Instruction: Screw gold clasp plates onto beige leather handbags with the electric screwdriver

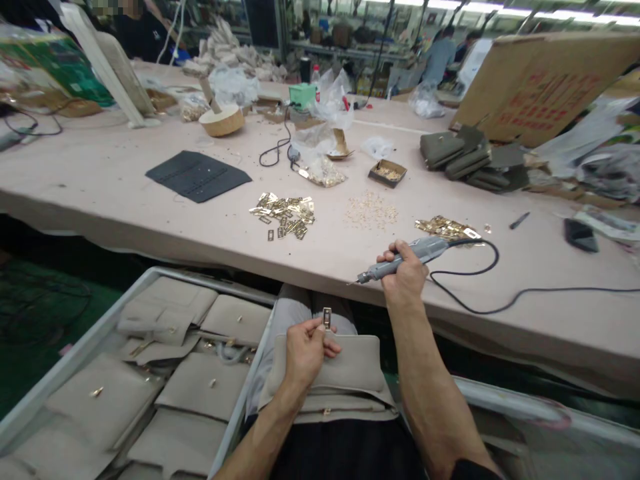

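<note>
My left hand pinches a small rectangular metal clasp plate by its lower end, just above the flap of a beige handbag. That bag lies across my lap with its flap turned toward the table. A grey electric screwdriver is gripped in my right hand, over the table's front edge. Its bit points left and slightly down, apart from the bag. From its rear end a black cable loops off to the right.
Piles of metal plates, scattered tiny screws and more gold fittings lie on the table. A crate of beige bags stands at my left. Behind are dark folded bags and a large cardboard box.
</note>
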{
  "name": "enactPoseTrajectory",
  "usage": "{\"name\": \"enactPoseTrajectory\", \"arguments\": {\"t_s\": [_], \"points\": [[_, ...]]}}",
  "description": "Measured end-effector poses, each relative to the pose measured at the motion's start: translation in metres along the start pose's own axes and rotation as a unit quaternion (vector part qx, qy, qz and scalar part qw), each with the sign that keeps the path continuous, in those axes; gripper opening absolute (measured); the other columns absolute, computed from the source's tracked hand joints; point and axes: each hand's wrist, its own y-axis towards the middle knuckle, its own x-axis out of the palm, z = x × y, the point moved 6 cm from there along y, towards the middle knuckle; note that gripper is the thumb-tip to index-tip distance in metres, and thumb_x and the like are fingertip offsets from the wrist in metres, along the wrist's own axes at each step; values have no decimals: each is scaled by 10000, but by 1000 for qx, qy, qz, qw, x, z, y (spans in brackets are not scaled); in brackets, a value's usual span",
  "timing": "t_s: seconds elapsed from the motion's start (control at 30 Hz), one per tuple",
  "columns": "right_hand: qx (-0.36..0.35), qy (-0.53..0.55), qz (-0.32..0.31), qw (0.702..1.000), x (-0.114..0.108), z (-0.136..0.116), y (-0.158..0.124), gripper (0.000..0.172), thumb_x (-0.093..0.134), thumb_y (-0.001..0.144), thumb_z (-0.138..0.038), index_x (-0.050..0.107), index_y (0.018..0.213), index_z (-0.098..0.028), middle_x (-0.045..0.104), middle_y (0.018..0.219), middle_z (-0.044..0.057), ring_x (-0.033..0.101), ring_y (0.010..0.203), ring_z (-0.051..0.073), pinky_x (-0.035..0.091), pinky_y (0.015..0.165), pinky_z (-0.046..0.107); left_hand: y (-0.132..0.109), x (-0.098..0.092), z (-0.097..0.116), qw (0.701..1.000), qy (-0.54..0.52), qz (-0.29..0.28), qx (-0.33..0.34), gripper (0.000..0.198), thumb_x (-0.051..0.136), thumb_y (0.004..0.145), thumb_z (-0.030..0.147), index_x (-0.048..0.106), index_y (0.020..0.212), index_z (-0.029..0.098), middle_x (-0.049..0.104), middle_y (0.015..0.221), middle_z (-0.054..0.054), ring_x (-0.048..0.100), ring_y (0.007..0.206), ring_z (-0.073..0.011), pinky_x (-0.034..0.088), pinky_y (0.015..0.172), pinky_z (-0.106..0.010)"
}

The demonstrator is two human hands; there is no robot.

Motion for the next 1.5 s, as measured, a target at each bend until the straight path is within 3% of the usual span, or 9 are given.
{"name": "enactPoseTrajectory", "arguments": {"t_s": [0.07, 0.17, 0.33, 0.77, 1.03, 1.5], "points": [[16, -29, -35, 999, -1, 3, -26, 332, 839, 660, -211, 587, 871, -168, 601, 697, -45, 523, 510, 78, 520, 482, 227, -1, 0, -1, 1000, -6, 1, -8, 383, 738, 778, 427, 760, 895, 62, 813, 829, -158, 690, 454, -154, 564, 428, -236], [35, -62, -59, 996, -4, 11, -56, 361, 866, 634, -238, 603, 871, -167, 595, 670, -49, 519, 494, 79, 495, 467, 224, -2, 0, -4, 1000, -6, -2, -19, 374, 735, 793, 415, 760, 897, 56, 802, 765, -147, 697, 458, -166, 573, 435, -244], [32, -87, -66, 993, -5, 24, -77, 332, 855, 656, -254, 616, 867, -159, 601, 642, -44, 522, 465, 86, 485, 459, 232, -3, 0, -2, 1000, -5, -10, -14, 351, 718, 825, 387, 765, 910, 50, 762, 629, -112, 697, 459, -171, 572, 452, -235], [29, -101, -54, 993, -2, 33, -87, 317, 844, 636, -245, 628, 851, -157, 613, 620, -40, 532, 457, 92, 497, 453, 232, -8, -1, 1, 1000, -3, -12, -1, 368, 724, 843, 410, 768, 918, 53, 749, 600, -100, 698, 456, -174, 560, 449, -228], [21, -106, -54, 993, 1, 31, -88, 302, 828, 644, -241, 618, 848, -167, 601, 617, -43, 529, 454, 90, 490, 446, 228, -5, 0, -3, 1000, -9, -11, 7, 348, 710, 849, 396, 768, 904, 57, 794, 725, -140, 716, 480, -178, 568, 445, -234], [11, -104, -50, 993, -2, 28, -88, 315, 839, 657, -264, 624, 865, -162, 598, 616, -50, 527, 458, 89, 495, 459, 230, -5, 1, -3, 1000, -27, -4, 7, 391, 768, 812, 441, 780, 893, 58, 759, 629, -113, 692, 458, -170, 543, 431, -223]]}}
